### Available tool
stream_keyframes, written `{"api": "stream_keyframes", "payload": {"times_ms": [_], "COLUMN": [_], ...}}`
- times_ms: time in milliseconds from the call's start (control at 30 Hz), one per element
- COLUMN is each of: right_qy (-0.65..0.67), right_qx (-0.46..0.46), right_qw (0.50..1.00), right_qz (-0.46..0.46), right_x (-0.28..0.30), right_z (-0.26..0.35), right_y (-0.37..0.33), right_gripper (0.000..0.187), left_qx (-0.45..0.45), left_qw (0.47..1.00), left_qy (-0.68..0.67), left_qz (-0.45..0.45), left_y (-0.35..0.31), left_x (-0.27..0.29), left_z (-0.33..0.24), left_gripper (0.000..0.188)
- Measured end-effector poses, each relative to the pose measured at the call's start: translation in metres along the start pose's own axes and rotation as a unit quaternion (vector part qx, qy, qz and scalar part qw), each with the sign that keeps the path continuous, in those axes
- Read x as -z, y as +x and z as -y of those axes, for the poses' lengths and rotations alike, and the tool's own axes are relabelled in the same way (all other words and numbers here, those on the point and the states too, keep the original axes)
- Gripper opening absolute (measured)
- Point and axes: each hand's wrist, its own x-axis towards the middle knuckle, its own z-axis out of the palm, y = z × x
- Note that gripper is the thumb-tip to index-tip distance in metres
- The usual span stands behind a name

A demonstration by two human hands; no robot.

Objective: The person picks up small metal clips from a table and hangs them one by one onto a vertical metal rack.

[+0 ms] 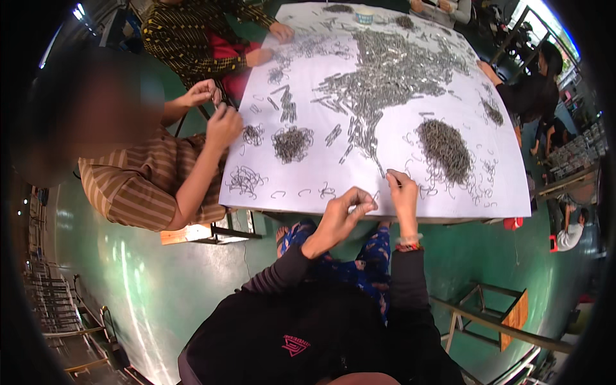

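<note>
Both hands (pixel 341 217) (pixel 404 196) near table edge (pixel 292 207)

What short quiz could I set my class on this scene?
1. True or false: a tub stands at the far end of the table.
2. What colour is the seat of the stool at the picture's lower right?
3. The large dark pile of hooks right of centre lies nearest to the camera wearer's: A) left hand; B) right hand; C) feet.

Key: 1. True. 2. Orange-brown. 3. B.
</note>
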Motion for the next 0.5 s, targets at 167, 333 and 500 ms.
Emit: {"api": "stream_keyframes", "payload": {"times_ms": [167,333,500], "right_qy": [-0.201,0.078,0.354], "right_qx": [0.104,-0.080,-0.085], "right_qw": [0.974,0.993,0.930], "right_qz": [-0.006,0.048,0.037], "right_x": [-0.032,-0.012,0.032], "right_z": [-0.020,0.010,0.076], "right_y": [0.039,0.027,-0.038], "right_gripper": [0.010,0.012,0.014], "left_qx": [-0.031,-0.044,-0.056], "left_qw": [0.999,0.995,0.990], "left_qy": [0.016,0.095,0.123], "left_qz": [0.007,0.004,0.042], "left_y": [-0.003,0.002,0.007], "left_x": [-0.003,0.007,0.001], "left_z": [-0.002,-0.005,-0.003], "left_gripper": [0.012,0.012,0.014]}}
